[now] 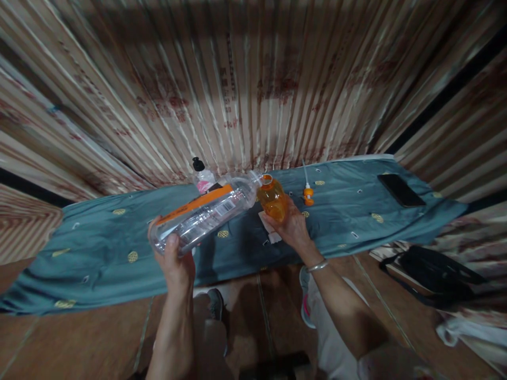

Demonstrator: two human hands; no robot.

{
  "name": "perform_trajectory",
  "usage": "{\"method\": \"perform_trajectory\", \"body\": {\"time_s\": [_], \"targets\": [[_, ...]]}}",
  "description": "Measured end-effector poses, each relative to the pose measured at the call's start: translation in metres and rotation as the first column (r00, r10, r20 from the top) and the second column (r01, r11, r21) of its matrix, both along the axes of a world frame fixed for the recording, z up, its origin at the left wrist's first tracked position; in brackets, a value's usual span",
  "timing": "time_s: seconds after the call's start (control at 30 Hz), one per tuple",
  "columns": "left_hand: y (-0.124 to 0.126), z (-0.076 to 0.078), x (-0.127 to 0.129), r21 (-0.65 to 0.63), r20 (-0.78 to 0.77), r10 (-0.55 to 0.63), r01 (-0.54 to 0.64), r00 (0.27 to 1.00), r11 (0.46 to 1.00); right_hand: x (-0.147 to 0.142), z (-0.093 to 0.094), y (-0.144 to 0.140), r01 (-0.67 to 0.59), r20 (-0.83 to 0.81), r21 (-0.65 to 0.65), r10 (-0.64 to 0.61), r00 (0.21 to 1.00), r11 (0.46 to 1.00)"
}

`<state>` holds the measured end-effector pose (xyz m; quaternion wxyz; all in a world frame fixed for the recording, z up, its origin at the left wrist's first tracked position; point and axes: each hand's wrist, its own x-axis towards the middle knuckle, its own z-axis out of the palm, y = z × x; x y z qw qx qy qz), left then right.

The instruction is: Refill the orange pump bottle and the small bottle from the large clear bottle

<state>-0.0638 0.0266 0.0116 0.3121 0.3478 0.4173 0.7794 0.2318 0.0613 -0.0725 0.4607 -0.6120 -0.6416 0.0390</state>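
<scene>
My left hand (pixel 176 258) is wrapped round the base of a large clear plastic bottle (pixel 208 219) with an orange-edged label. The bottle is tilted, its neck pointing up and right. In my right hand (pixel 291 227) is a small orange translucent bottle (pixel 274 200), its uncapped mouth close to the clear bottle's neck. Whether the two necks touch, I cannot tell. An orange and white pump top (pixel 308 195) lies on the cloth to the right of my right hand. Some pale card or paper (pixel 271 229) lies below the orange bottle.
A green patterned cloth (pixel 103 248) covers the long table. Behind the clear bottle stands a black-capped bottle (pixel 203 174) with a pink label. A dark phone (pixel 401 190) lies at the right. A black bag (pixel 435 274) is beyond the front edge, and a striped curtain (pixel 245 95) hangs behind.
</scene>
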Motion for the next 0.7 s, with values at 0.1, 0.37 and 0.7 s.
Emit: {"method": "perform_trajectory", "body": {"time_s": [0.1, 0.37, 0.7], "targets": [[-0.0012, 0.0023, 0.0029, -0.017, -0.006, 0.001, -0.001, 1.0, 1.0, 0.0011, -0.0002, -0.0001, -0.006, 0.001, -0.001, 0.006, 1.0, 1.0], [-0.0031, 0.0068, 0.0063, 0.013, 0.011, -0.008, 0.008, 1.0, 1.0, 0.0031, -0.0049, 0.0004, -0.012, 0.003, 0.019, 0.012, 1.0, 1.0], [0.0003, 0.0017, 0.0, 0.024, -0.044, 0.019, -0.018, 0.999, 1.0, 0.0071, -0.0091, 0.0022, 0.012, 0.02, -0.03, -0.011, 1.0, 0.999]]}}
